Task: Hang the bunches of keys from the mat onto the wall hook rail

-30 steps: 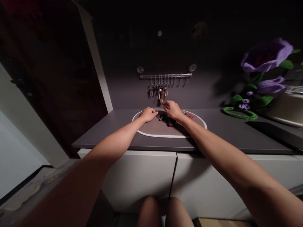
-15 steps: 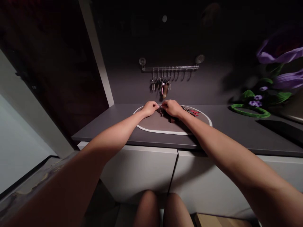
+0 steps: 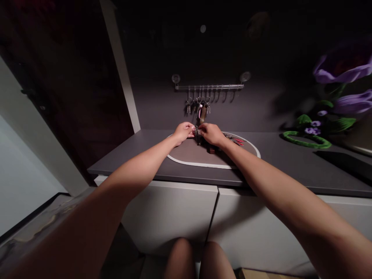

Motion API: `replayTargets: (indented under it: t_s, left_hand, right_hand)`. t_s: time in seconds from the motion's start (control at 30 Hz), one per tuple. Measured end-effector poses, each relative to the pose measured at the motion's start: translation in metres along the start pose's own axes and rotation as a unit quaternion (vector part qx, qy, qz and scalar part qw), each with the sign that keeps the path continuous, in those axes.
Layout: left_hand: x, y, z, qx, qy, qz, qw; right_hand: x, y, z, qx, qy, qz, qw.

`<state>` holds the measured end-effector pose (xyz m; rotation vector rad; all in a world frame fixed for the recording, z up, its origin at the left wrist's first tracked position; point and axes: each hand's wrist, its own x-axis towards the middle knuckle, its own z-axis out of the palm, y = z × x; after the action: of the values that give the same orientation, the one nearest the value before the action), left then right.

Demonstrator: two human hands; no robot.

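Above an oval mat (image 3: 192,161) with a white rim, both hands meet around a small bunch of keys (image 3: 198,138) on a ring. My left hand (image 3: 183,132) pinches at the ring from the left, its fingertips close together. From the right, my right hand (image 3: 212,133) is closed on the same bunch with thumb and forefinger. The keys hang down between the two hands. Beside my right wrist lie more keys with red parts (image 3: 238,142), and a dark brown block-like piece (image 3: 212,150) rests on the mat below the hand.
On the wall behind, a clear rail (image 3: 209,87) with several hooks carries hanging key bunches (image 3: 189,106). Purple flowers (image 3: 353,102) and a green fuzzy ring (image 3: 306,140) stand on the grey counter (image 3: 139,149) at right. White cabinet doors (image 3: 174,213) are below.
Both hands stay over the mat; the keys between them now hang more plainly in view. My left fingers have opened a little, and the view has tilted slightly upward.
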<state>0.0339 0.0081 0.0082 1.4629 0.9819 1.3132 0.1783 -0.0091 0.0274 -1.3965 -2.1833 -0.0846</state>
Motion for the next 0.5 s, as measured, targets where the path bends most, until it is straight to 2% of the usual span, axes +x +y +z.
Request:
replayTargets:
  t_s: [0.27,0.5]
  left_hand:
    - [-0.001,0.004,-0.001,-0.078,-0.014,0.002,0.997]
    - [-0.003,0.005,-0.001,-0.121,-0.023,0.014,0.992]
  right_hand:
    - [0.002,-0.001,-0.002,0.149,0.064,0.015,0.987]
    - [0.008,0.011,0.005,0.336,0.056,0.000,0.940]
